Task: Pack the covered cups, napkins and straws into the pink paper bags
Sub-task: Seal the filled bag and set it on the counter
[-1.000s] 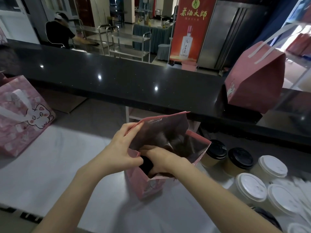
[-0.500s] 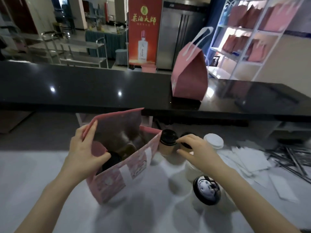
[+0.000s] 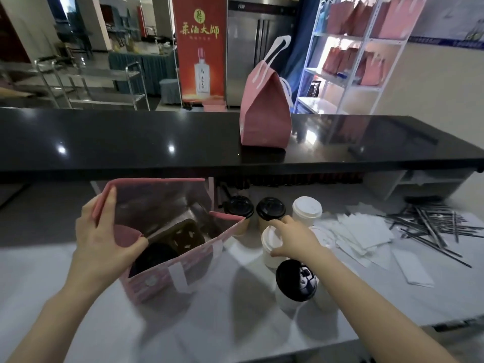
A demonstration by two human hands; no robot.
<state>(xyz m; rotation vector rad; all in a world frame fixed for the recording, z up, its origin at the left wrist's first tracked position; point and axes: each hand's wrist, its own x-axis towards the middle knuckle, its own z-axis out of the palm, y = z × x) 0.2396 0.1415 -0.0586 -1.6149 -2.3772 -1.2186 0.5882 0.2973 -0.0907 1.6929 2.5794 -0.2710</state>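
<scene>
I find the white desk (image 3: 78, 297) carrying an open pink paper bag (image 3: 167, 273) left of centre. A closed pink bag (image 3: 264, 119) stands upright on the raised black desk (image 3: 131, 137) behind. The left grip (image 3: 104, 239) is clamped on the open bag's left wall, thumb inside and fingers outside, above a black-lidded cup (image 3: 152, 258) sitting in the bag's near corner; the right grip (image 3: 293, 239) is clamped round the lid of a white-lidded cup (image 3: 271, 244) standing on the desk just right of the bag. More covered cups (image 3: 270, 208) stand close around it, with white napkins (image 3: 364, 231) and dark straws (image 3: 429, 221) scattered further right.
</scene>
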